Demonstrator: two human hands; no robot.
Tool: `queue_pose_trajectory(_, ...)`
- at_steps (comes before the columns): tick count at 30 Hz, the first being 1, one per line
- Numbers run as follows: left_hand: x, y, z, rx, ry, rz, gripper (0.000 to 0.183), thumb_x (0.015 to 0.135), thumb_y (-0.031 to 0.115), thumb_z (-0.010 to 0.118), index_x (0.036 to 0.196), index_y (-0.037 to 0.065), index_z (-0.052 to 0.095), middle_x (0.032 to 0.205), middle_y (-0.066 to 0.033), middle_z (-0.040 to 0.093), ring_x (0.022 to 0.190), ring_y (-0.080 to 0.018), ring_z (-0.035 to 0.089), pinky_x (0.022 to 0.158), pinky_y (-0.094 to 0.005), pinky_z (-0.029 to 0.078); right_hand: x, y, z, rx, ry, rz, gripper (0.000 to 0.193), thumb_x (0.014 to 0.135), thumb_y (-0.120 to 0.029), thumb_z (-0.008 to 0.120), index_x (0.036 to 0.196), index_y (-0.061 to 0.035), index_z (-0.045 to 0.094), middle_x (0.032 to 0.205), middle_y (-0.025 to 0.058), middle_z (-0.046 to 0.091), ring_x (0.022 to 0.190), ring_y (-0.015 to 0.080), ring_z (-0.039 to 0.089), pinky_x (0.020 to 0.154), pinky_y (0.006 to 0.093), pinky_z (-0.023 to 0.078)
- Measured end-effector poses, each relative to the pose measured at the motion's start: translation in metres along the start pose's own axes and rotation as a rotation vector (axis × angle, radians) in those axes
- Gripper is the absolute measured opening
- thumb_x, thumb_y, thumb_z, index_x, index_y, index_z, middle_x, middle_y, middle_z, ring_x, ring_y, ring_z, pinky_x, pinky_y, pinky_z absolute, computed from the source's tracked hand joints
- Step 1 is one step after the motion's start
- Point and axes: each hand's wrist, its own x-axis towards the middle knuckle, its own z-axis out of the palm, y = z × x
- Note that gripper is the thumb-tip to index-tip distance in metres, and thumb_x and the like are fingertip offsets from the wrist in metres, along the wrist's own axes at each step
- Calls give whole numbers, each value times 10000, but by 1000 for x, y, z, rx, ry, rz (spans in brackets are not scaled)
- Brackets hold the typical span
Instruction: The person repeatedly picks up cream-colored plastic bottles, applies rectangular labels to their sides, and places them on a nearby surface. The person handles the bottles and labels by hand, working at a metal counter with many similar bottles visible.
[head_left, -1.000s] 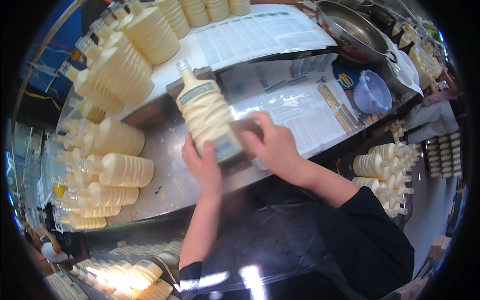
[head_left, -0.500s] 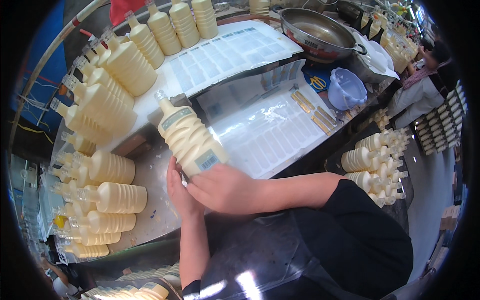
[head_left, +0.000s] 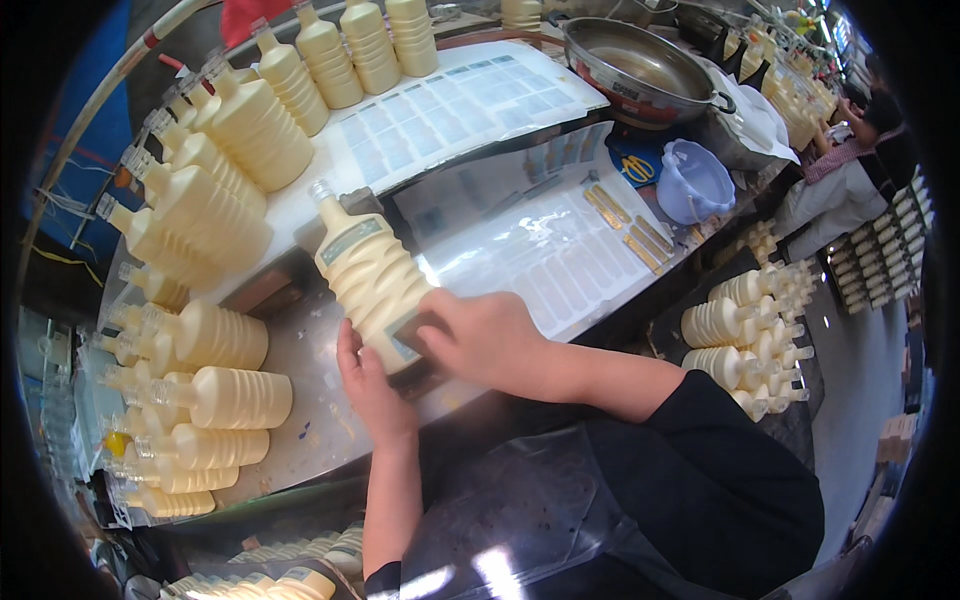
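A cream-coloured ribbed bottle (head_left: pixel 368 275) with a clear neck lies tilted in front of me, its neck pointing up and left. My left hand (head_left: pixel 378 390) grips its lower left side near the base. Over the lower right side of the bottle, my right hand (head_left: pixel 488 345) has its fingers curled against a grey-green label (head_left: pixel 402 343), partly covering it. Whether those fingers pinch anything is hidden. A second label (head_left: pixel 352 238) sits below the bottle's shoulder. To the right lies a shiny sheet (head_left: pixel 500 270) with clear and gold label strips (head_left: pixel 628 228).
Several similar bottles (head_left: pixel 243 396) line the table's left side and back. Behind the held bottle is a sheet of pale labels (head_left: pixel 450 110). A large metal pan (head_left: pixel 640 75), a lilac bucket (head_left: pixel 693 182) and yellow-handled scissors (head_left: pixel 635 168) stand at far right. Another person (head_left: pixel 840 185) is beyond.
My right hand has shifted right and up from the bottle's base onto its lower label. My left hand still supports the bottle, its thumb now apart from the right hand.
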Motion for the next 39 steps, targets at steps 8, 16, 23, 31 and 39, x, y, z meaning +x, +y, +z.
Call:
queue_pose_trajectory(8,6,-12,3,714,67,178,688,998,332,578,1523,-56,361,1437,-251,455,1341,-390,417,1160,-475,289,-7,35,-1,36,-8,212,259,907,-296,701,1091,-122,643,690,158,679,678,394,683,606,467,527)
queue_pose_trajectory(16,8,-10,-1,650,41,194,620,1023,308,522,1502,-65,391,1393,-244,496,1305,-402,419,1143,-498,286,-7,24,1,179,44,208,245,898,-266,729,1087,-125,660,680,140,678,643,347,690,588,400,524)
queue_pose_trajectory(23,5,-5,6,738,50,183,810,886,332,697,1509,-62,362,1388,-252,482,1315,-419,400,1153,-506,278,-10,32,4,135,38,311,219,891,-256,734,1057,-120,690,707,147,701,658,344,707,611,396,544)
queue_pose_trajectory(31,6,-21,-1,643,82,303,615,975,295,567,1466,-48,428,1303,-219,529,1244,-393,429,1110,-493,309,-12,44,5,128,52,348,252,907,-308,704,1044,-96,693,705,170,684,701,384,688,654,451,538)
queue_pose_trajectory(39,4,-24,0,639,140,252,669,968,320,581,1504,-34,393,1355,-223,548,1266,-384,454,1129,-482,303,-14,35,14,246,75,297,207,902,-189,735,1064,-71,685,573,29,557,536,127,511,523,307,398)
